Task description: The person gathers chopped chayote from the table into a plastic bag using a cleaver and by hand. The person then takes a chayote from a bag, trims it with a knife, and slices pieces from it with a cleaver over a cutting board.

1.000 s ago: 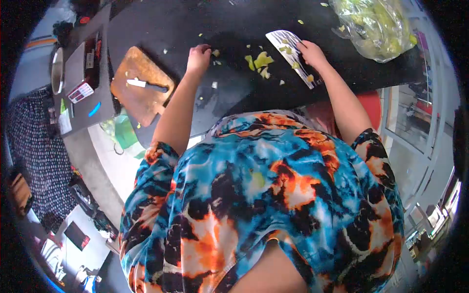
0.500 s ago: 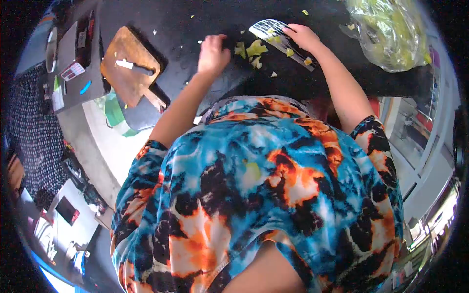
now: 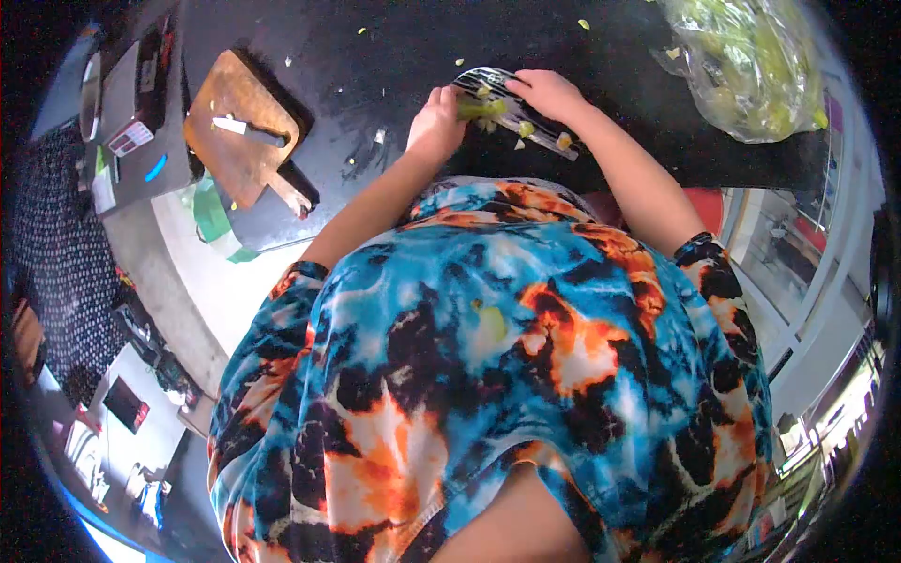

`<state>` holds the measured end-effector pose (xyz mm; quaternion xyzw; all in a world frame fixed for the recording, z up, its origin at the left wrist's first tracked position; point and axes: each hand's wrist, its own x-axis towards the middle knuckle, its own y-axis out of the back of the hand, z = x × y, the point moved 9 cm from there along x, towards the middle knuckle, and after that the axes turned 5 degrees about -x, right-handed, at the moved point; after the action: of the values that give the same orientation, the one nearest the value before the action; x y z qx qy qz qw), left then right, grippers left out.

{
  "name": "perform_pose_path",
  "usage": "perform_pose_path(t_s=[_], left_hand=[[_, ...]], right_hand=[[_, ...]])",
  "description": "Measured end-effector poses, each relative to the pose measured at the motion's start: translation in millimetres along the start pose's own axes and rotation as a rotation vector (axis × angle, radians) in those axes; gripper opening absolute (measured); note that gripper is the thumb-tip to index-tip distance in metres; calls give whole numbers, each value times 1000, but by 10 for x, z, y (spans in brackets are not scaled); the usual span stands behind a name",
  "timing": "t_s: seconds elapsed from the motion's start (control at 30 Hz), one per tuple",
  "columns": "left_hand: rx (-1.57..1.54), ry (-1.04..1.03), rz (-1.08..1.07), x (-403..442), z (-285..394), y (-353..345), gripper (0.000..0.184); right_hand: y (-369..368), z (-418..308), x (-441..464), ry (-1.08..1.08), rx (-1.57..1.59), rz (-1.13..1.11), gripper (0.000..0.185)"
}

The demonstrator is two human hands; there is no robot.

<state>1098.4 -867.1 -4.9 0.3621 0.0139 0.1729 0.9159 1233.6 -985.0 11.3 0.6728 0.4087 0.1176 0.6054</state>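
My right hand (image 3: 549,96) grips the upper edge of a flat black-and-white striped sheet (image 3: 530,118), tilted above the dark table or lying on it; I cannot tell which. Small yellow-green vegetable scraps (image 3: 524,129) lie on the sheet. My left hand (image 3: 437,125) is at the sheet's left end, fingers closed on a bunch of yellow-green vegetable scraps (image 3: 482,109). Part of that bunch is hidden by the fingers.
A wooden cutting board (image 3: 239,155) with a knife (image 3: 246,129) on it sits on the left. At the upper right stands a clear plastic bag (image 3: 741,70) of green vegetables. Small bits are scattered over the black table (image 3: 394,38).
My left hand has moved right and taken up the scraps that lay on the table, bringing them over the sheet. My right hand has shifted left and slightly down with the sheet.
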Motion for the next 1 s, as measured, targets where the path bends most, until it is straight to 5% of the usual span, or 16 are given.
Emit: perform_pose_path(t_s=[0.3, 0.4, 0.53, 0.7, 0.9, 1.0], left_hand=[[-341, -143, 44, 23, 120, 298, 43], [-479, -98, 74, -52, 181, 451, 41], [-312, -157, 182, -37, 140, 584, 39], [123, -53, 197, -41, -220, 290, 36], [-20, -242, -35, -132, 160, -96, 26], [350, -114, 42, -210, 258, 167, 34]], right_hand=[[-30, 56, 60, 70, 1, 24, 42], [-117, 109, -25, -24, 355, -166, 39], [-3, 325, -157, -136, 630, -147, 30], [69, 709, -228, -184, 398, -75, 41], [65, 606, -215, -124, 154, -15, 42], [50, 399, -242, -32, 55, 33, 41]])
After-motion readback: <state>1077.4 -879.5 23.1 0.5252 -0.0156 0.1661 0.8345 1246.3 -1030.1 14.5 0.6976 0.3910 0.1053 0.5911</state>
